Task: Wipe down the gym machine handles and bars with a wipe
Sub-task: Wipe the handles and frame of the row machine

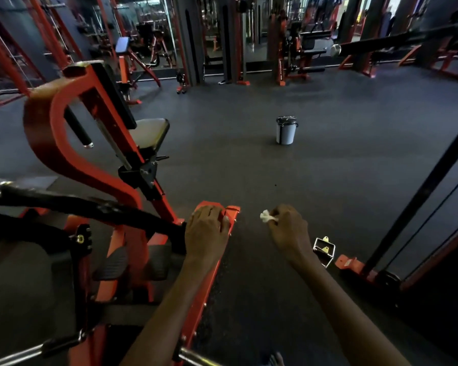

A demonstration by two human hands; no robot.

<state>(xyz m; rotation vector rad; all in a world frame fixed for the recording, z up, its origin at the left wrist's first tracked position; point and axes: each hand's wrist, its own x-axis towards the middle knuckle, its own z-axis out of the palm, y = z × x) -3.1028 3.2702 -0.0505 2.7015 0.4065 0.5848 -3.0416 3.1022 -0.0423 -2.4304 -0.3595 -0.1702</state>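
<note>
An orange gym machine fills the left side, with a black grip handle on its curved arm and a black padded bar lower down. My left hand rests on the end of the machine's orange base rail, fingers curled over its edge. My right hand hovers over the floor to the right of the rail and pinches a small crumpled white wipe at its fingertips.
A small grey bin stands on the dark rubber floor ahead. A metal stirrup handle lies by an orange base at the right, beside a black slanted post. More machines and mirrors line the back.
</note>
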